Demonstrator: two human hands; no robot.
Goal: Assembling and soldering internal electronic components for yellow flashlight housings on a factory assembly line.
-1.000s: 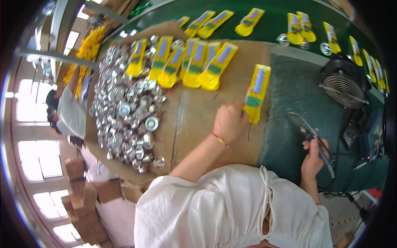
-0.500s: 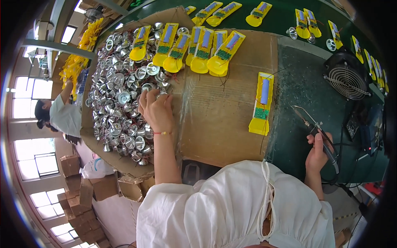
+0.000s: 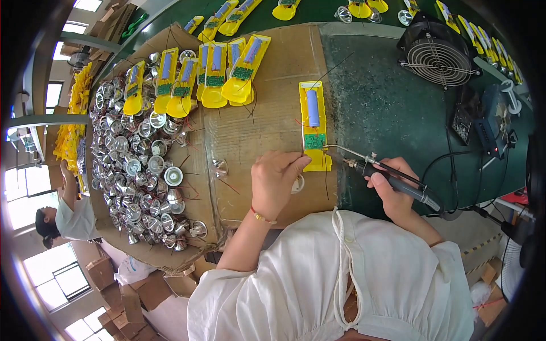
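Green bench (image 3: 387,108), heaped reflectors (image 3: 133,166), fan (image 3: 435,60), right grip (image 3: 395,192) round soldering iron (image 3: 413,194), left grip (image 3: 274,184) pinched (contents unclear)

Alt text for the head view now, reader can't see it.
The right hand holds a soldering iron at the green circuit board in a yellow housing, the left hand pinched close by. Silver reflector cups lie heaped at left.

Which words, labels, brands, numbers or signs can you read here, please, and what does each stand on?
None can be read clearly.
Cardboard sheet: any print is too faint.
White plastic bag: bluish marks, too blurred.
Green circuit board near the left hand: any markings are too small.
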